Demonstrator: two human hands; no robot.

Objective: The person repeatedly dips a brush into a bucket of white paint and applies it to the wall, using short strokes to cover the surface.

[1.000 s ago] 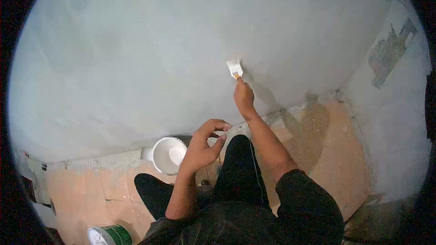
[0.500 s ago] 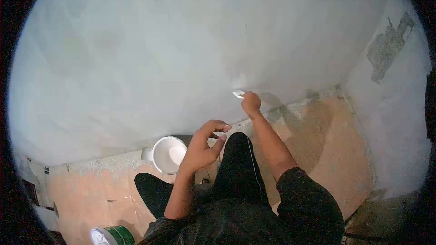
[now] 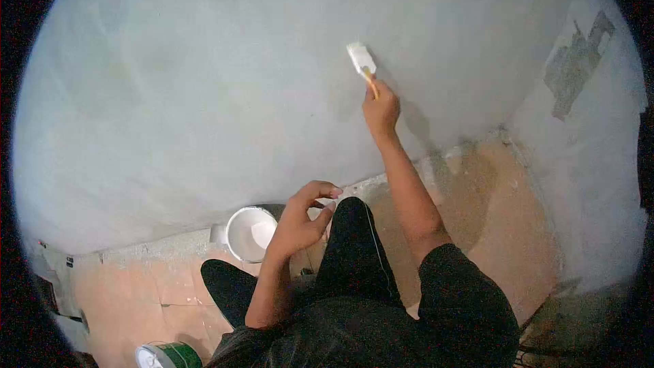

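Note:
My right hand (image 3: 381,108) is closed around the yellowish handle of a paintbrush (image 3: 361,58). The brush head is coated white and points up the pale wall (image 3: 225,82), at or very near its surface. Lower down, my left hand (image 3: 303,217) hovers above my knees, its fingers curved and apart with nothing between them. Just left of that hand, a white bucket (image 3: 238,249) stands on the floor by the wall, with white paint inside.
A green and white paint tub (image 3: 178,354) sits on the tiled floor (image 3: 129,286) behind on the left. To the right, the adjoining wall (image 3: 593,163) bears a bare grey patch (image 3: 579,71). My bent knees are close to the wall's base.
My right hand has moved up the wall with the paintbrush, and the brush head now points upward. My left hand has stayed almost where it was.

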